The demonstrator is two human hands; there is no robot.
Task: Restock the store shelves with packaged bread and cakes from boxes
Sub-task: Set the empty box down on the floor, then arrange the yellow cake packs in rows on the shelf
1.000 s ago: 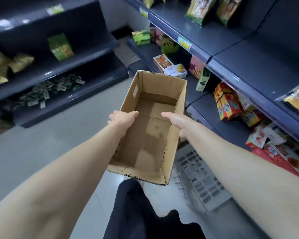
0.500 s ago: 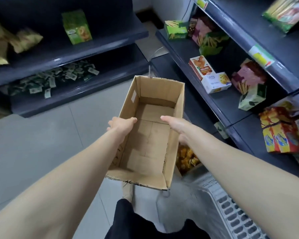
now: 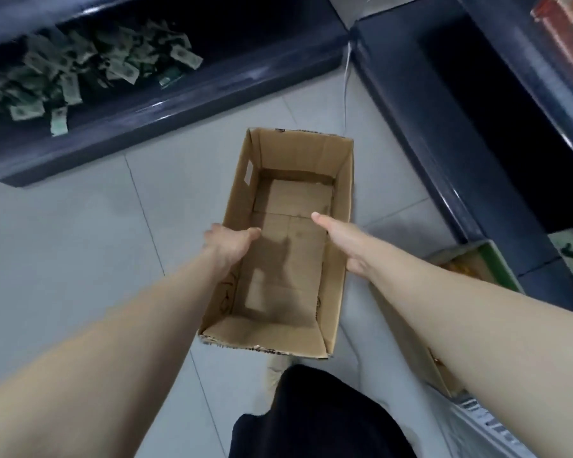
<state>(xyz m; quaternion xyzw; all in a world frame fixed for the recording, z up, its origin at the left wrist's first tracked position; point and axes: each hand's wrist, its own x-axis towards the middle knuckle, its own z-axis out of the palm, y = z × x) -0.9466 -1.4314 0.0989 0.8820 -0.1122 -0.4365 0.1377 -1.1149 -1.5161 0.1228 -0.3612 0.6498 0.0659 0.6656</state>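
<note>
Gripping rectangular brown cardboard box [image 3: 288, 292], both hands [image 3: 229, 241] [image 3: 343, 241]

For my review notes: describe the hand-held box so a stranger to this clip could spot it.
Look at the grey tiled floor between the dark shelves. Above its middle, an open cardboard box is held by its long walls, left hand on one, right hand on the other. Unlike the box low on the right, which holds yellowish packets, it is empty.
</note>
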